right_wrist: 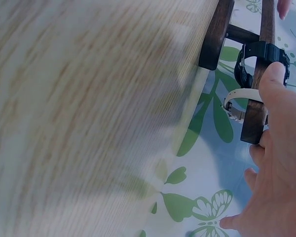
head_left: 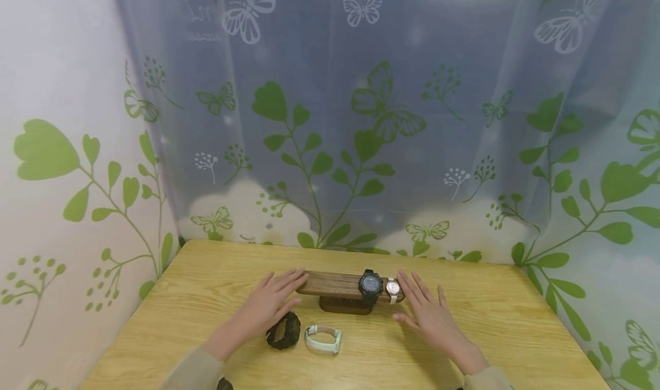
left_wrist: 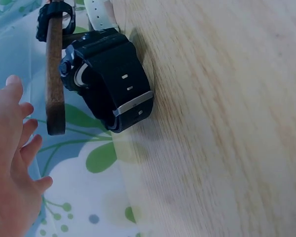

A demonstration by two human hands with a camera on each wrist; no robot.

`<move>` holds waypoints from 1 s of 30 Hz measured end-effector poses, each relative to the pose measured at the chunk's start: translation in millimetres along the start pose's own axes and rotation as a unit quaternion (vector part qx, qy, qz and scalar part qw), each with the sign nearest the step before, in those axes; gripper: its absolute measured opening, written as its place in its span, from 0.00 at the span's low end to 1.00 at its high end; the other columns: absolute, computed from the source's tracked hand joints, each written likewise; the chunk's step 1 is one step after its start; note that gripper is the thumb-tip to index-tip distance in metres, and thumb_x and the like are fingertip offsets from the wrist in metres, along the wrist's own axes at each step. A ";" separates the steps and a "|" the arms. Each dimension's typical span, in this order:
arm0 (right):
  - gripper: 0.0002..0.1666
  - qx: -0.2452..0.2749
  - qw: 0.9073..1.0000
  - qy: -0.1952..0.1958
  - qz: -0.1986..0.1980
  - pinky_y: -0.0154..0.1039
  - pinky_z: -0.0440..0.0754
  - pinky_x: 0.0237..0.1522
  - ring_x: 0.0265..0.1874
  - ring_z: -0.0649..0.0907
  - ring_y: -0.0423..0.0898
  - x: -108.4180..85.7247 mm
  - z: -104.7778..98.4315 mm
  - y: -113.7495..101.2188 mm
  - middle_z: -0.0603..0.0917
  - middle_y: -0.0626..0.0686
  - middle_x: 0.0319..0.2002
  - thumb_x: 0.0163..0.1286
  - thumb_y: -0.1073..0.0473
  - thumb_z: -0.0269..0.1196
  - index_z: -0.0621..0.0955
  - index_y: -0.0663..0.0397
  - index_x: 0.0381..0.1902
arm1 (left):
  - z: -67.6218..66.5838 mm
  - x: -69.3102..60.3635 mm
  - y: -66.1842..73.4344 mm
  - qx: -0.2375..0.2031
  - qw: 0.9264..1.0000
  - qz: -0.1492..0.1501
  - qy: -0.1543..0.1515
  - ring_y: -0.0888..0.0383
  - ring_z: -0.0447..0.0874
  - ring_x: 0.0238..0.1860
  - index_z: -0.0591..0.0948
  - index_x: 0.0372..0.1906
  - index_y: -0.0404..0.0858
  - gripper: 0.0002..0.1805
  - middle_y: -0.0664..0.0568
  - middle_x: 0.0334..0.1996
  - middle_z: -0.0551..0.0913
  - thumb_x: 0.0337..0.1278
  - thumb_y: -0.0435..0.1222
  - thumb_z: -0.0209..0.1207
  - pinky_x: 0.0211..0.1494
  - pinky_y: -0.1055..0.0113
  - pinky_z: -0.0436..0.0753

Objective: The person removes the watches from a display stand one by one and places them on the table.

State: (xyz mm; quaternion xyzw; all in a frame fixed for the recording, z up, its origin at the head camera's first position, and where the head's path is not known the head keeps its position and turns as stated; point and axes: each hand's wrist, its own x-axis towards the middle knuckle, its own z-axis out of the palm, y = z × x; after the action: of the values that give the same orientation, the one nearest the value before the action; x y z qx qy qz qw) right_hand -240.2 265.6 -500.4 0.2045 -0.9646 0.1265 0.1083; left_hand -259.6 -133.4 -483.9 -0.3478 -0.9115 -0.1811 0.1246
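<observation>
Head view: a wooden watch stand (head_left: 334, 285) sits on the table (head_left: 521, 315), bearing a black watch (head_left: 370, 285) and a white-strapped watch (head_left: 393, 287). The left hand (head_left: 265, 304) and right hand (head_left: 432, 316) flank its ends, fingers extended, gripping nothing. Left wrist view: fingers spread, beside the stand. Right wrist view: thumb (right_wrist: 273, 76) overlaps stand; contact cannot be confirmed.

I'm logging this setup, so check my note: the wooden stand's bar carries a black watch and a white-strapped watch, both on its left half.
Wrong side: the head view shows the black watch and white-strapped watch on the right half of the wooden stand's bar.
</observation>
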 end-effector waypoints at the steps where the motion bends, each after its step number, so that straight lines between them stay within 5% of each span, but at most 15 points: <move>1: 0.54 0.001 1.000 0.002 -0.002 0.78 0.43 0.70 0.79 0.54 0.61 0.3 -0.4 -1.4 0.49 0.52 0.82 0.72 0.40 0.62 0.46 0.42 0.84 | 1.4 1.0 -1.0 -0.003 1.000 0.000 -0.004 0.47 0.60 0.77 0.64 0.78 0.41 0.31 0.47 0.77 0.63 0.77 0.45 0.53 0.77 0.36 0.55; 12: 0.51 0.021 1.000 0.005 -0.002 0.78 0.45 0.69 0.78 0.55 0.62 4.9 -5.6 -7.3 0.53 0.55 0.81 0.72 0.45 0.64 0.52 0.49 0.82 | 8.0 3.8 -6.4 0.011 0.999 0.010 -0.028 0.48 0.56 0.79 0.61 0.79 0.40 0.32 0.48 0.79 0.59 0.79 0.47 0.50 0.78 0.37 0.51; 21: 0.48 0.072 0.993 0.079 -0.053 0.74 0.65 0.65 0.70 0.69 0.68 22.1 -9.1 1.9 0.70 0.66 0.71 0.65 0.47 0.71 0.65 0.60 0.76 | 8.3 4.7 -6.2 0.019 0.999 0.007 -0.031 0.48 0.56 0.79 0.60 0.79 0.40 0.33 0.47 0.79 0.59 0.78 0.48 0.51 0.77 0.34 0.53; 30: 0.50 0.089 0.991 0.067 -0.076 0.70 0.70 0.64 0.67 0.72 0.67 35.6 -0.7 4.9 0.73 0.66 0.69 0.57 0.49 0.76 0.70 0.60 0.73 | 8.3 8.0 -3.0 0.030 0.999 0.014 -0.031 0.48 0.57 0.78 0.61 0.79 0.39 0.34 0.46 0.78 0.59 0.76 0.48 0.53 0.77 0.35 0.52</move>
State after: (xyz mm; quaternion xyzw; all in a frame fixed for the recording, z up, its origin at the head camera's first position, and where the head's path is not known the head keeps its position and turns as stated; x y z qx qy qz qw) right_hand -273.9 257.1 -491.4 0.2766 -0.9218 0.2169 0.1637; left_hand -268.4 -127.3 -489.3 -0.3618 -0.9150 -0.1415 0.1091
